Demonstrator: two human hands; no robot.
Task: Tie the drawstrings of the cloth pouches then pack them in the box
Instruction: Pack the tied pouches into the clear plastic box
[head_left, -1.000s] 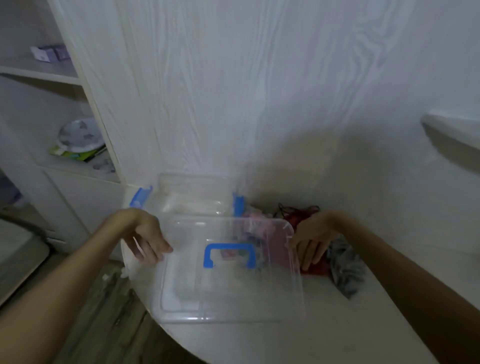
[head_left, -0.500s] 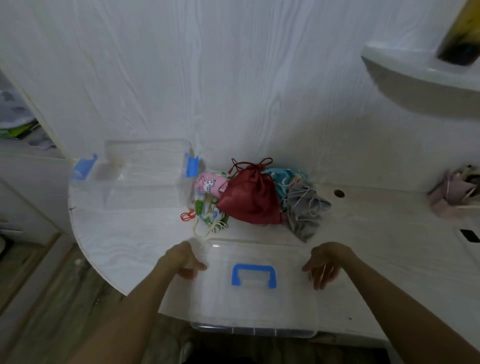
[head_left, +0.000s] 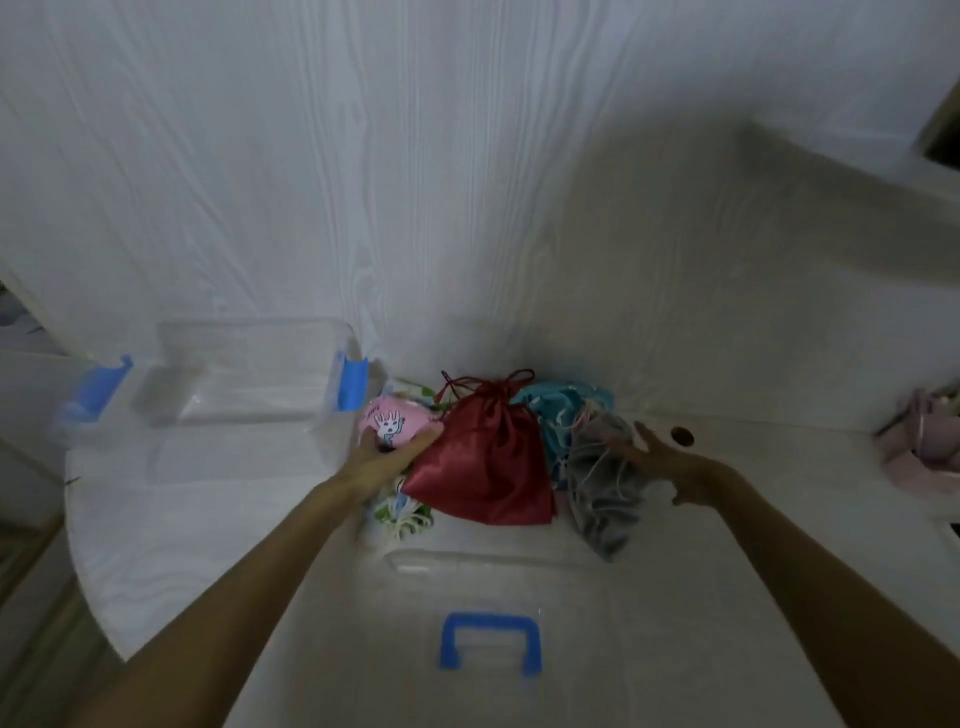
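Observation:
A heap of cloth pouches lies against the wall: a pink cartoon pouch (head_left: 396, 419), a red satin pouch (head_left: 485, 467) with its cord loose on top, a teal pouch (head_left: 553, 410), a grey pouch (head_left: 605, 501) and a green-white patterned pouch (head_left: 404, 515). My left hand (head_left: 387, 456) reaches in with straight fingers and touches the pink pouch at the red pouch's left edge. With fingers spread, my right hand (head_left: 658, 457) rests on the grey pouch. The clear box (head_left: 244, 415) with blue latches stands open at the back left. Its clear lid (head_left: 519, 577) with a blue handle lies flat in front.
The white table (head_left: 171, 530) ends in a rounded edge at the left, with floor below. A cable hole (head_left: 681, 435) sits right of the pouches. Pink items (head_left: 919, 447) lie at the far right, and a shelf (head_left: 831, 208) juts from the wall above.
Both hands have let go of the lid, which now lies on the table in front, and have moved forward onto the pouch heap. The camera has tilted closer.

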